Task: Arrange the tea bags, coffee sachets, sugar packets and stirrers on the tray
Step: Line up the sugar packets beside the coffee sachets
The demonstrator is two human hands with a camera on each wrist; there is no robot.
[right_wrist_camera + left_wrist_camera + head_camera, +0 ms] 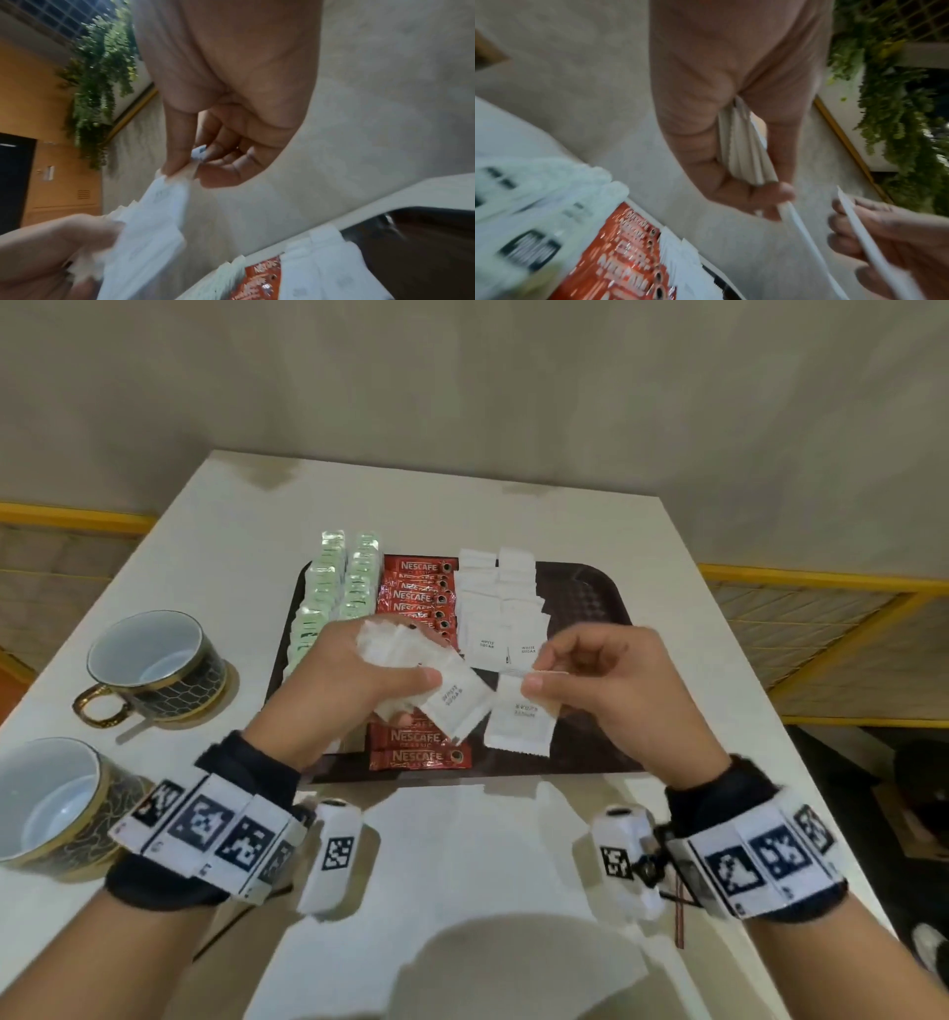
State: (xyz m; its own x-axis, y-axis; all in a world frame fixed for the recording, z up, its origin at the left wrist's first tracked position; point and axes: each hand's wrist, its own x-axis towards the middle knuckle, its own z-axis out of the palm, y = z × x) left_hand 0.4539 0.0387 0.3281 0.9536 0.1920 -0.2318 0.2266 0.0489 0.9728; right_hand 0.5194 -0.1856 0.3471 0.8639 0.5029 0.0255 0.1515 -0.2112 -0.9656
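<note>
The left hand (328, 680) holds a fanned bunch of sugar packets (411, 670) above the near part of the tray (580, 593), its grip closed round them with the thumb pressed on top. The right hand (616, 690) pinches the top edge of a single packet (518, 716) between thumb and forefinger, the other fingers curled; this packet hangs just beside the bunch, and the blurred wrist views do not show whether the two touch.

On the tray, which lies on the white bench (215, 567), three groups run front to back: pale green tea bags (334, 588) at the left, red coffee sachets (418, 593) in the middle, white sugar rows (500, 608) to their right. The tray's right part shows bare dark surface. More red sachets (421, 747) lie at the near edge under the hands.

Two cups (154, 660) stand on the bench to the left of the tray.
</note>
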